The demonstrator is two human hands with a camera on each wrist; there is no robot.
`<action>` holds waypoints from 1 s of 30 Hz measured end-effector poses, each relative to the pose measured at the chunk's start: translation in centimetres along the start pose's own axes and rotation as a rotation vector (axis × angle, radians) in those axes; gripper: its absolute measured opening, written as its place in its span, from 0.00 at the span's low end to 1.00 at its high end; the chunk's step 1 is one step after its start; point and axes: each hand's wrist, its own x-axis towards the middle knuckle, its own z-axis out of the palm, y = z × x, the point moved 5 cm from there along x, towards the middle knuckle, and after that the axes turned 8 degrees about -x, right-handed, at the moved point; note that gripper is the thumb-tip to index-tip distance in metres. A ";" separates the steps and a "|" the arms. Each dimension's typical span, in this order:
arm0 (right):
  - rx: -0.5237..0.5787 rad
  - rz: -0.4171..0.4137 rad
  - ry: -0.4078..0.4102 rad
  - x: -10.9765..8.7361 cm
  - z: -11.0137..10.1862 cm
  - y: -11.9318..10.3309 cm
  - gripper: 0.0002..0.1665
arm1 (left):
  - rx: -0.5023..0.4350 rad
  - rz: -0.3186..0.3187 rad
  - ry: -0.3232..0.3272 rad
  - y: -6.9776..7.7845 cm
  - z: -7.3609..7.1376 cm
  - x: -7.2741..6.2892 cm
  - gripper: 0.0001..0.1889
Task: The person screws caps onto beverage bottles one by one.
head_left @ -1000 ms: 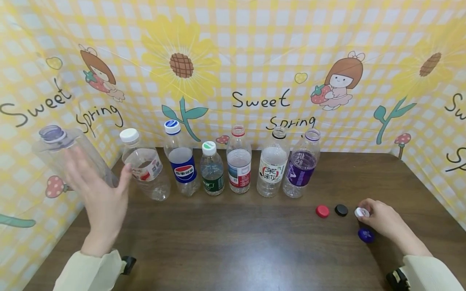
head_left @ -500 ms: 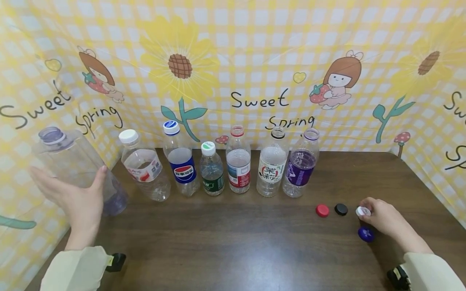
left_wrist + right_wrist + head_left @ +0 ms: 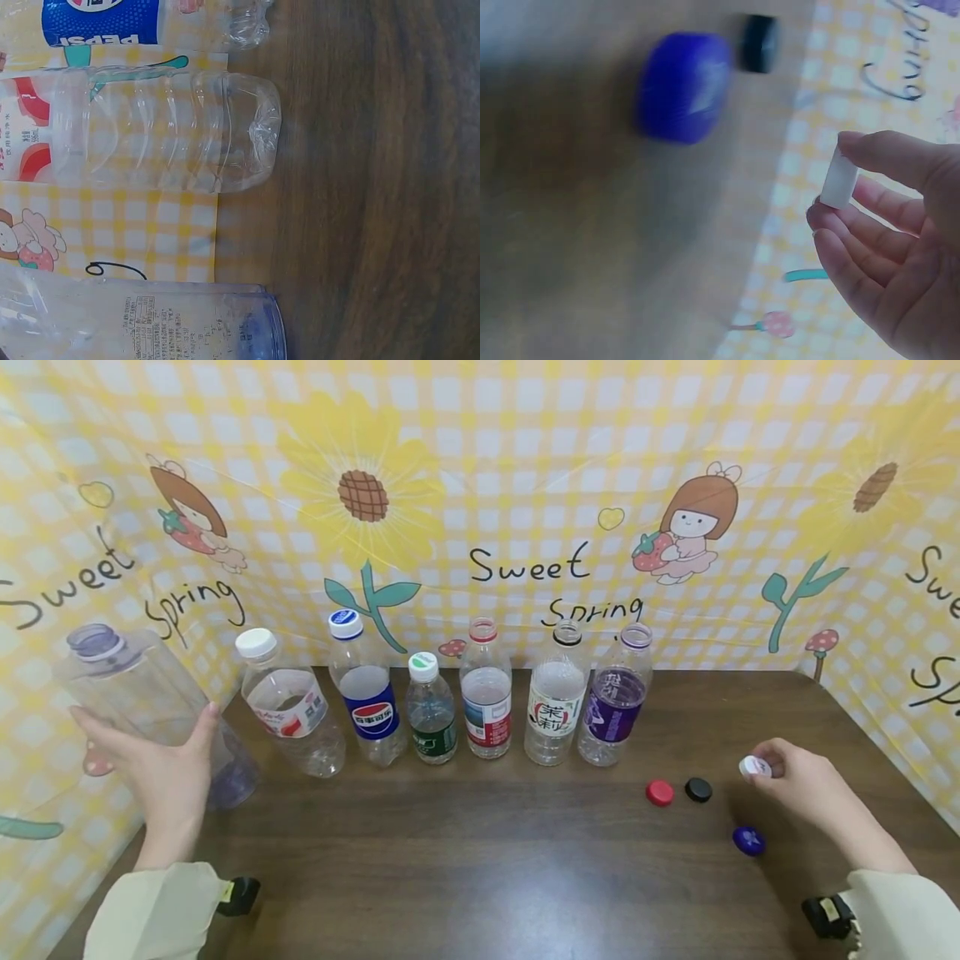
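Note:
At the far left in the head view, my left hand is round the side of a large clear bottle with a purple-tinted neck and base, thumb on the right, fingers on the left. The bottle has no cap on its neck. That hand is out of sight in the left wrist view, where the bottle's lower part shows. On the right, my right hand pinches a white bottle cap between thumb and fingers. The right wrist view has the white cap held edge-on, apart from the blue cap.
White-capped bottle, Pepsi bottle and small green-label bottle stand in a row with uncapped red-rimmed, black-rimmed and purple-label bottles. Red, black and blue caps lie on the table.
My left hand has moved down and leftward round the large bottle, its spread narrowing slightly. My right hand has raised the white cap from its spot beside the black cap, away from the blue one.

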 end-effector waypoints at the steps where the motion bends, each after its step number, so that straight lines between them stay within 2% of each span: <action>1: 0.001 0.000 0.011 0.0 -0.4 -0.3 0.20 | -0.012 -0.006 -0.004 0.1 0.0 0.0 0.59; 6: 0.009 -0.002 0.046 0.2 -2.2 -2.2 0.22 | -0.152 -0.069 -0.014 0.1 -0.1 0.2 0.55; 9: 0.021 -0.020 0.057 0.2 -2.9 -3.7 0.22 | -0.195 -0.106 0.001 -0.1 -0.2 0.1 0.53; 14: 0.047 -0.061 0.074 -0.1 -3.7 -6.2 0.22 | -0.108 -0.099 0.030 -0.3 -0.5 0.0 0.51; 19: 0.046 -0.117 0.114 -0.6 -4.2 -8.7 0.19 | -0.083 -0.078 0.080 -0.3 -0.7 -0.5 0.50; 24: 0.041 -0.155 0.129 -1.2 -4.8 -10.9 0.18 | -0.057 -0.029 0.132 0.2 -1.0 -1.3 0.49; 30: 0.049 -0.161 0.104 -1.7 -5.1 -12.6 0.17 | -0.046 -0.003 0.110 1.3 -1.3 -2.8 0.48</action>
